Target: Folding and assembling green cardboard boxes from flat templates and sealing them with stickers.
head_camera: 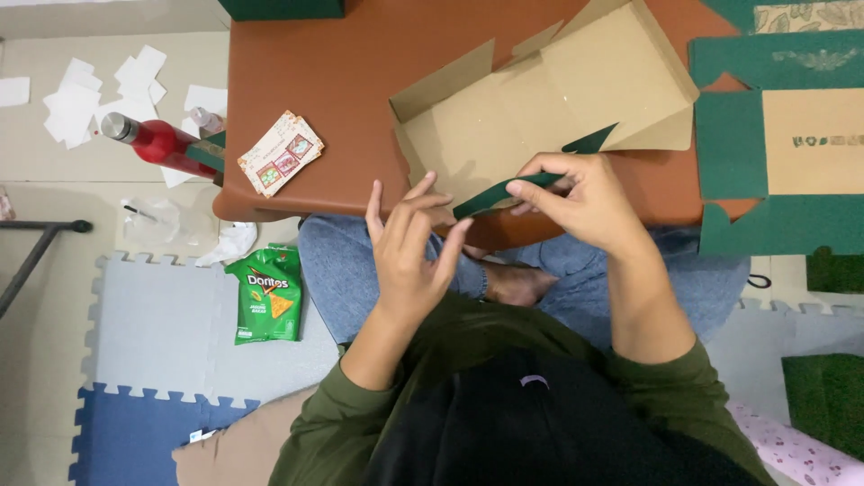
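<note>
A half-folded cardboard box [540, 99], brown inside and dark green outside, lies on a low brown table [360, 63]. My right hand [580, 202] pinches the box's near green flap [504, 193] at the table's front edge. My left hand [409, 247] is beside it with fingers spread and curled, fingertips close to the flap's left end; whether it touches it, I cannot tell.
A flat unfolded green box blank [783, 153] lies at the table's right. A small stack of printed cards [281, 153] sits at the table's left corner. On the floor are a red bottle [157, 139], white paper scraps [90, 94], a green snack bag [267, 295] and foam mats [153, 324].
</note>
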